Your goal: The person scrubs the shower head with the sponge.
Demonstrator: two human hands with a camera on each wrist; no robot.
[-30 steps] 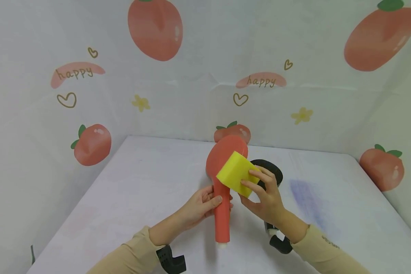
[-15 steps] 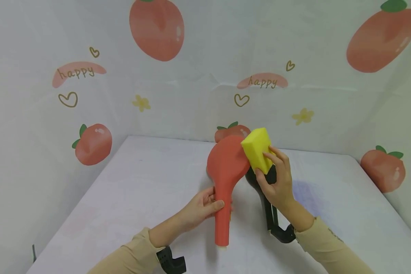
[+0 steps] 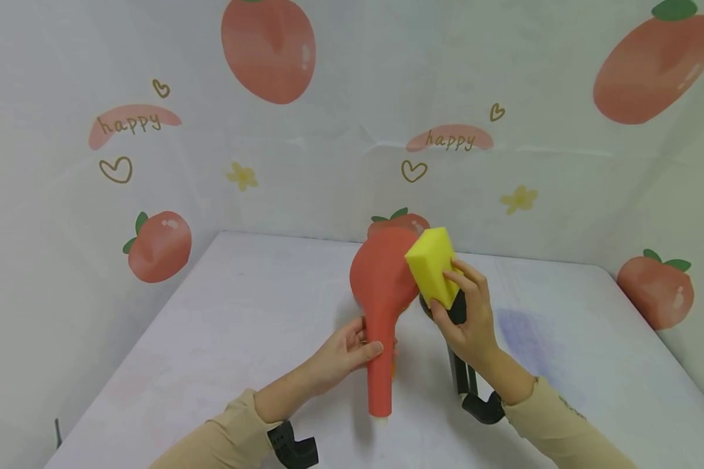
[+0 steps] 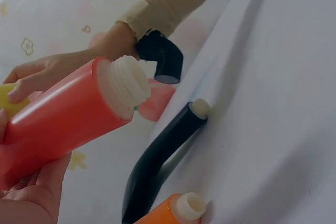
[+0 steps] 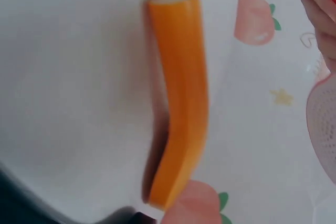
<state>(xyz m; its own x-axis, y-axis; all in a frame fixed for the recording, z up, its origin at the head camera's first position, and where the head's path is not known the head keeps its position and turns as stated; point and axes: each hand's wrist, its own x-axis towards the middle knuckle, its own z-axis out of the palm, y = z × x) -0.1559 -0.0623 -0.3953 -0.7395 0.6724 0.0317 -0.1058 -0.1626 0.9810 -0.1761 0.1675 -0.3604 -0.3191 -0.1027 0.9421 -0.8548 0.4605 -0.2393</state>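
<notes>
In the head view a red hand shower head (image 3: 381,273) is held up, head at the top and handle down. My left hand (image 3: 341,357) grips its handle, thumb across the front. A pale threaded end shows on the red handle (image 4: 58,124) in the left wrist view. Perforations mark the pale spray face (image 5: 324,124) in the right wrist view. My right hand (image 3: 471,319) pinches a yellow sponge (image 3: 431,267), which overlaps the shower head's right edge; firm contact cannot be told.
Behind, a black shower head (image 3: 461,371) lies on the white table (image 3: 258,312), partly covered by the right hand. An orange shower head (image 5: 184,77) lies there too, mostly hidden in the head view. A printed backdrop (image 3: 340,189) stands beyond the table.
The sponge went from the front of the red shower head up to its right edge, then slightly down and left. The left hand keeps its grip; the shower head has turned slightly.
</notes>
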